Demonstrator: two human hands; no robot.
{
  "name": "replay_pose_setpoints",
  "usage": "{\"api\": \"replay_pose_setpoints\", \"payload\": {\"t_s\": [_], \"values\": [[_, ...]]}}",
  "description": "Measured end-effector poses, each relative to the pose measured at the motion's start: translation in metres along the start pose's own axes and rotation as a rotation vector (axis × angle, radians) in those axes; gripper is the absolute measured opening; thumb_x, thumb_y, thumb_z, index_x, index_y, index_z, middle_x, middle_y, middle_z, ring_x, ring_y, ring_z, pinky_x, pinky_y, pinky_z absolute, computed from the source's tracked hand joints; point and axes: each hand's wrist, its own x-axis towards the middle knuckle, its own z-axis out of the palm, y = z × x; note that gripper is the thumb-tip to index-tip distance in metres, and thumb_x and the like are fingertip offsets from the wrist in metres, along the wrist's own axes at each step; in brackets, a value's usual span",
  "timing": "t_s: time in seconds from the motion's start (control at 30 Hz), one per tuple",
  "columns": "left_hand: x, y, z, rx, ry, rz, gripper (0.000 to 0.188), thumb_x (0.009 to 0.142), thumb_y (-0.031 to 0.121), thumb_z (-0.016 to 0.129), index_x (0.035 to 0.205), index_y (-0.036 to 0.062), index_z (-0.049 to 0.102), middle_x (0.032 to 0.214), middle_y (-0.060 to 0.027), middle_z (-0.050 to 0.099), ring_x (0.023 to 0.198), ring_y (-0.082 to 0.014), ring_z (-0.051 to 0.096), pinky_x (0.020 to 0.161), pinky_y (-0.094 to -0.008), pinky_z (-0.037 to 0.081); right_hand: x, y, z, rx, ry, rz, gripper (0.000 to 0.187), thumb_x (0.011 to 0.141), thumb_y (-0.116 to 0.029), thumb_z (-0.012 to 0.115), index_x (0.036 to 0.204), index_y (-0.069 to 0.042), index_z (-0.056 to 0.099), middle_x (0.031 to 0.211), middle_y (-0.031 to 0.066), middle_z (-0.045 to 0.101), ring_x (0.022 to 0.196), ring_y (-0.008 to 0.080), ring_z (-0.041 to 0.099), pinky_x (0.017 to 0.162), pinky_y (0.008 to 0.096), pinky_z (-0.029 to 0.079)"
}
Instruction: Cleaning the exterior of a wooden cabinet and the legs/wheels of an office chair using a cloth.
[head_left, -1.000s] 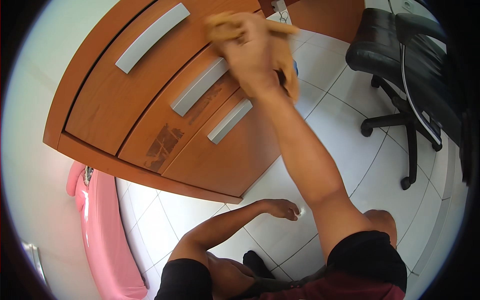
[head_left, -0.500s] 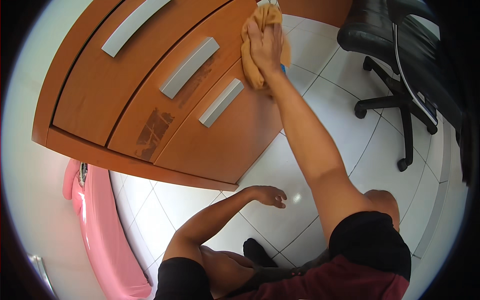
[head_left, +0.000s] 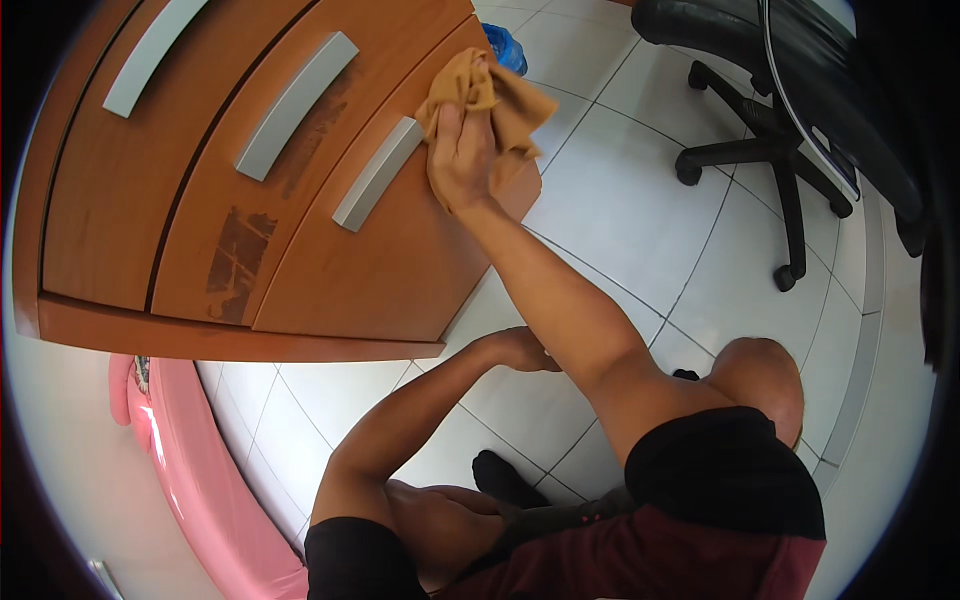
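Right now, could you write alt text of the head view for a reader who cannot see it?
A person's right hand holds a tan cloth at the front of a wooden drawer cabinet, near a silver handle. The left hand is partly hidden behind the right arm; a black wheeled chair stands farther right.

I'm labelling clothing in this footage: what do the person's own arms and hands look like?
Short black sleeves on a maroon shirt leave the forearms bare. The right hand and partly hidden left hand show no gloves, and no watch is visible.

Matt cloth (head_left: 508, 105), smooth wooden drawers (head_left: 400, 240); glossy tiles (head_left: 625, 190)
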Motion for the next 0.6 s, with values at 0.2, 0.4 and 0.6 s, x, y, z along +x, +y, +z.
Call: {"api": "replay_pose_setpoints", "payload": {"t_s": [0.2, 0.4, 0.6], "values": [[-0.005, -0.021, 0.023, -0.111, -0.049, 0.038, 0.047, 0.083, 0.031, 0.057, 0.12, 0.0024, 0.05, 0.119, -0.0155, 0.052, 0.113, -0.0267, 0.047, 0.094, -0.0338, 0.037, -0.029, 0.047, -0.023, -0.162, 0.153, 0.502, 0.05, 0.092, -0.032, 0.037, 0.128, 0.002, 0.036, 0.133, 0.0221, 0.035, 0.124, 0.0363, 0.032, 0.102, 0.0372, 0.026], [0.008, -0.018, 0.017, 0.006, -0.194, -0.024, 0.045, 0.087, 0.032, 0.05, 0.121, 0.0022, 0.049, 0.121, -0.0165, 0.051, 0.116, -0.0281, 0.044, 0.095, -0.0336, 0.035, -0.067, 0.058, -0.031, -0.255, 0.122, 0.656, 0.047, 0.093, -0.037, 0.033, 0.116, 0.002, 0.047, 0.122, 0.0202, 0.045, 0.112, 0.0357, 0.043, 0.095, 0.0377, 0.032], [0.02, -0.026, 0.005, -0.179, -0.024, 0.122, 0.048, 0.085, 0.03, 0.056, 0.122, 0.0006, 0.047, 0.125, -0.0134, 0.049, 0.114, -0.0244, 0.046, 0.094, -0.0342, 0.037, -0.023, 0.065, -0.028, -0.127, 0.143, 0.406, 0.05, 0.094, -0.04, 0.031, 0.116, 0.002, 0.046, 0.121, 0.0179, 0.044, 0.11, 0.0309, 0.043, 0.096, 0.0345, 0.032]]}}
